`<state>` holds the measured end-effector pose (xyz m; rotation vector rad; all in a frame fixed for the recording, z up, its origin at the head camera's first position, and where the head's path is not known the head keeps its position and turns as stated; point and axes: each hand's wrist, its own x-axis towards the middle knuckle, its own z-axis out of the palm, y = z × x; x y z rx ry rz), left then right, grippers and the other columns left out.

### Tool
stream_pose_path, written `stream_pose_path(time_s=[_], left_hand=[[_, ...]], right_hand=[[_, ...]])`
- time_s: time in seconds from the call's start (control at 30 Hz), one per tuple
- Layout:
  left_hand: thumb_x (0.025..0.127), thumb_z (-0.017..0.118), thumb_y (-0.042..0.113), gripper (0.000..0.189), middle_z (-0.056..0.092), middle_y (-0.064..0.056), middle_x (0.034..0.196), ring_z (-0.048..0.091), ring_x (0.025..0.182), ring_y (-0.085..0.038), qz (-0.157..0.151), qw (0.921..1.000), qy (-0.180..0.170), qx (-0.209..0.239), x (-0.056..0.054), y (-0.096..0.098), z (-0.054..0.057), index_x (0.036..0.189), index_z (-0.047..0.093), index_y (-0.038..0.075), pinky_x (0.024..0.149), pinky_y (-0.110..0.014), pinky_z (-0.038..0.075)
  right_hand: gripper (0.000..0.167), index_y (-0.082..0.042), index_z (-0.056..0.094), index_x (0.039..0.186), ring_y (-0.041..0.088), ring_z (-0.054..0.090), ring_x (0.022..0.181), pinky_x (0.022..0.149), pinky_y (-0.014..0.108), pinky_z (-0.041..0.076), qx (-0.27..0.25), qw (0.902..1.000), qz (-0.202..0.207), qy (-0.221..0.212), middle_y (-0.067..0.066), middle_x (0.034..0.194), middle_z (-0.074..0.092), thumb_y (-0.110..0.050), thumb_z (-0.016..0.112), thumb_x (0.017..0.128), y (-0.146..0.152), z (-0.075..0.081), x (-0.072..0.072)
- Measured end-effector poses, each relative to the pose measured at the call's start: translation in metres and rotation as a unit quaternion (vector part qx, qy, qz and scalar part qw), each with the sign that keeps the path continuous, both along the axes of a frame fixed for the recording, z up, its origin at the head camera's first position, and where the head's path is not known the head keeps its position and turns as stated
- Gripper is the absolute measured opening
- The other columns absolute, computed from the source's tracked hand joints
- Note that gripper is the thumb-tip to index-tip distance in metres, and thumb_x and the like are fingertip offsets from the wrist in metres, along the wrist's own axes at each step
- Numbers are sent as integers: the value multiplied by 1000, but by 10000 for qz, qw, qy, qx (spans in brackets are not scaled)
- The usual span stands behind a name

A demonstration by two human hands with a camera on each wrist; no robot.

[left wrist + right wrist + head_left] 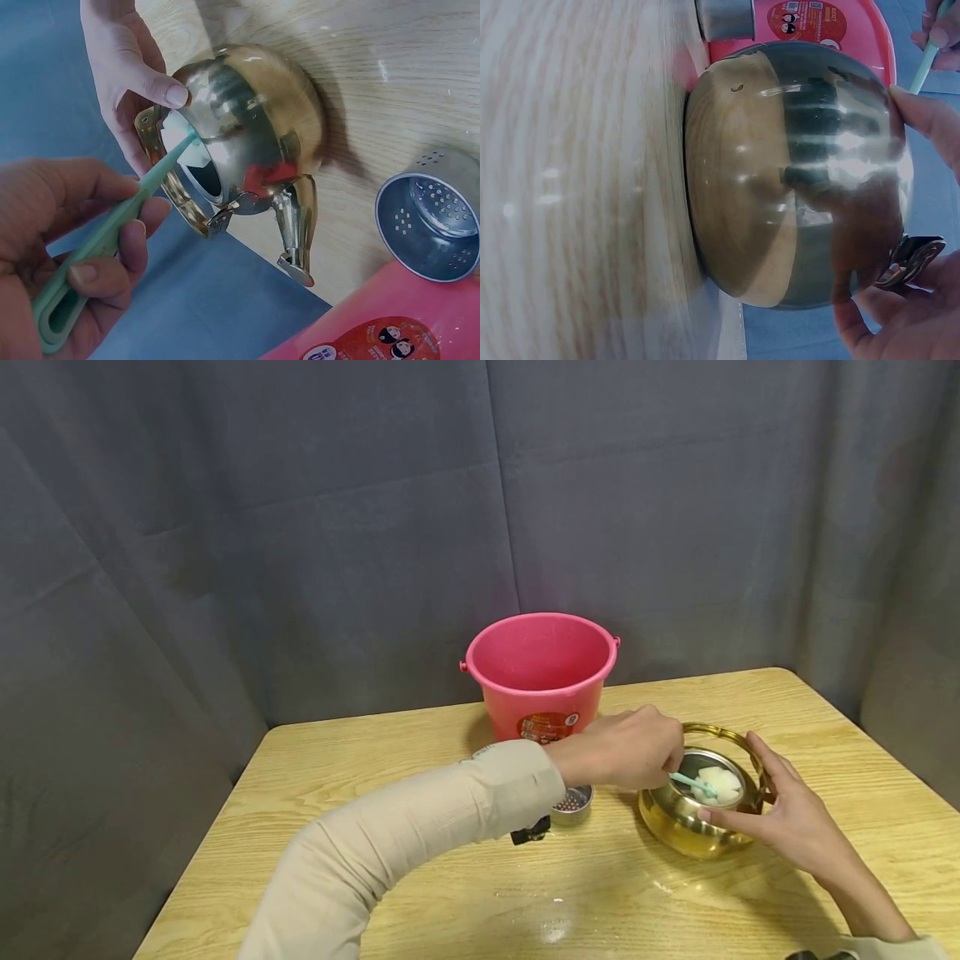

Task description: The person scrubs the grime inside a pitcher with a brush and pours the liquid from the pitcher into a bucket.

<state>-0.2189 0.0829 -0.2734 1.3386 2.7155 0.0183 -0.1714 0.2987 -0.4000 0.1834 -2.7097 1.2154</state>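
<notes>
A mint-green sponge brush (101,240) is gripped by its handle in my left hand (630,747), fingers curled round it. Its white sponge head (718,783) sits inside the mouth of a shiny gold teapot (686,833), partly hidden by the rim. The teapot stands upright on the table, its arched handle (716,729) raised. My right hand (798,818) holds the teapot from the right, thumb on the shoulder near the mouth and fingers behind by the handle's base. In the left wrist view the short spout (296,229) points towards the bucket side.
A metal strainer basket (427,225) with small holes stands left of the teapot, partly behind my left forearm. Behind it is a pink bucket (540,693) with a red label. Wet spots (557,927) glisten on the wooden table (420,885). Grey curtain (360,543) surrounds the table.
</notes>
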Motion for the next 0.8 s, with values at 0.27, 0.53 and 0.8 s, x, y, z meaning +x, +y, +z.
stream_pose_path(time_s=[0.27, 0.53, 0.8], left_hand=[[85, 68, 10, 33, 36, 6, 56, 36, 59, -5, -495, 9988, -30, 29, -7, -2, 1, 57, 53, 18, 50, -18, 30], [85, 65, 6, 32, 40, 7, 57, 37, 60, -5, -944, 9954, -153, 21, -13, -4, 2, 57, 56, 17, 55, -16, 31], [87, 67, 9, 12, 64, 9, 76, 53, 75, -6, -1111, 9935, -189, -130, -18, -3, 2, 81, 77, 14, 65, -14, 40]], right_hand=[[116, -14, -2, 156, 59, 31, 123, 87, 67, 33, -36, 10000, 7, 34, 31, 153, 11, -31, 82, 78, 0, 0, 1], [116, -14, -4, 156, 60, 29, 125, 88, 68, 33, -13, 10000, 13, -72, 31, 154, 9, -33, 81, 78, 0, 1, 1], [116, -14, -4, 156, 59, 30, 125, 88, 68, 33, -55, 10000, 12, -75, 32, 153, 10, -32, 81, 78, 1, 0, 1]])
